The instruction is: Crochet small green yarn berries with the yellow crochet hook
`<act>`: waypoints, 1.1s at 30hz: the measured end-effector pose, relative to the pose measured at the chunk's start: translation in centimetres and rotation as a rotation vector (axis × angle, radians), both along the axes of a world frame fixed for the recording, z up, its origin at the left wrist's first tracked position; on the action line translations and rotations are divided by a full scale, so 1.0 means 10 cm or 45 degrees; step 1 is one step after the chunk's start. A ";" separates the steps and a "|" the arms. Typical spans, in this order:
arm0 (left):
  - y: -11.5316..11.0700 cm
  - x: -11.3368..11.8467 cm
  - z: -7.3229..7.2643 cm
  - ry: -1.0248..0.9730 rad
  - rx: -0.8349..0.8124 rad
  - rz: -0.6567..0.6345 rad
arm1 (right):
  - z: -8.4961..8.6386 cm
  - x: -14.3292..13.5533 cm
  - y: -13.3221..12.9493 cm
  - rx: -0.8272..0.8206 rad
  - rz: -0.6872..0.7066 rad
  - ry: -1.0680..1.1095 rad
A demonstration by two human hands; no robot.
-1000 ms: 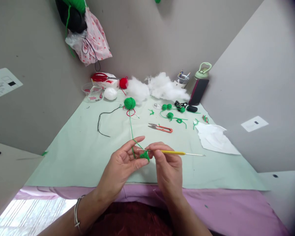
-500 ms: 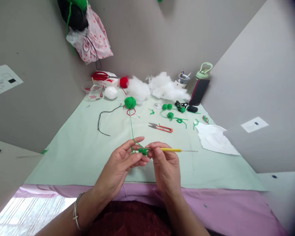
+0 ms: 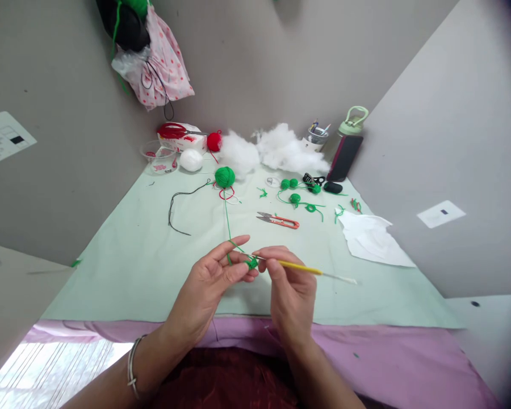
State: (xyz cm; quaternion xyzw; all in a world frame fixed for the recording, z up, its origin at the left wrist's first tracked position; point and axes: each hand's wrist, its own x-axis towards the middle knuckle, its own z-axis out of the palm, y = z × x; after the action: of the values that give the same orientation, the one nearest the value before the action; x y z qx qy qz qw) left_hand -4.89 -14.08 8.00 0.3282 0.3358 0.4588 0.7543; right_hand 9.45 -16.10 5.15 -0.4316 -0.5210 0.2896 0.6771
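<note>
Between thumb and fingers my left hand (image 3: 215,278) pinches a small green crochet piece (image 3: 251,263). Green yarn (image 3: 227,218) runs over its raised index finger and back to a green yarn ball (image 3: 225,177) on the table. My right hand (image 3: 292,284) is closed around the yellow handle of a crochet hook (image 3: 300,266). The hook's thin metal tip is at the green piece; its other metal end points right and slightly down. Exactly how the tip sits in the stitches is too small to tell.
Orange thread snips (image 3: 277,220) lie beyond my hands, with several small green crocheted balls (image 3: 295,199) behind them to the right. White stuffing (image 3: 283,149) is heaped at the back. A black cord (image 3: 170,207) lies left, white paper (image 3: 372,238) right. A phone (image 3: 344,158) leans on a bottle (image 3: 354,120).
The hook has tilted, its right end now lower and farther right. My right hand has turned slightly with it. The left hand keeps its pinch on the green piece.
</note>
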 end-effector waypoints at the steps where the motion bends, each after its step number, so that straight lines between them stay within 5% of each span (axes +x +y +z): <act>1: -0.01 0.00 -0.01 0.014 0.031 0.004 | -0.01 0.01 -0.01 0.092 -0.082 -0.181; 4: -0.04 0.00 -0.04 0.042 0.094 0.021 | -0.05 0.02 -0.04 0.382 -0.349 -0.722; 6: -0.06 0.01 -0.04 0.024 0.085 0.015 | -0.07 0.01 -0.04 0.498 -0.443 -0.839; 14: -0.02 0.00 0.06 -0.150 -0.150 -0.085 | 0.07 0.02 -0.02 0.104 0.109 0.088; 19: 0.00 -0.01 0.08 -0.132 -0.164 -0.065 | 0.10 0.07 0.05 -0.131 0.276 0.479; 25: 0.00 -0.02 0.06 -0.026 -0.065 -0.042 | 0.10 0.08 0.04 -0.118 0.308 0.439; 33: -0.02 -0.05 -0.01 0.184 0.169 0.056 | 0.16 0.10 -0.07 0.107 0.088 -0.102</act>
State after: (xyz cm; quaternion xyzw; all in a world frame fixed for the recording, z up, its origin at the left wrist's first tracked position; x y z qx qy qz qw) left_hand -5.43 -14.26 7.90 0.4022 0.3652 0.4717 0.6945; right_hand 10.50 -16.78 6.78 -0.3958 -0.5739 0.2734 0.6627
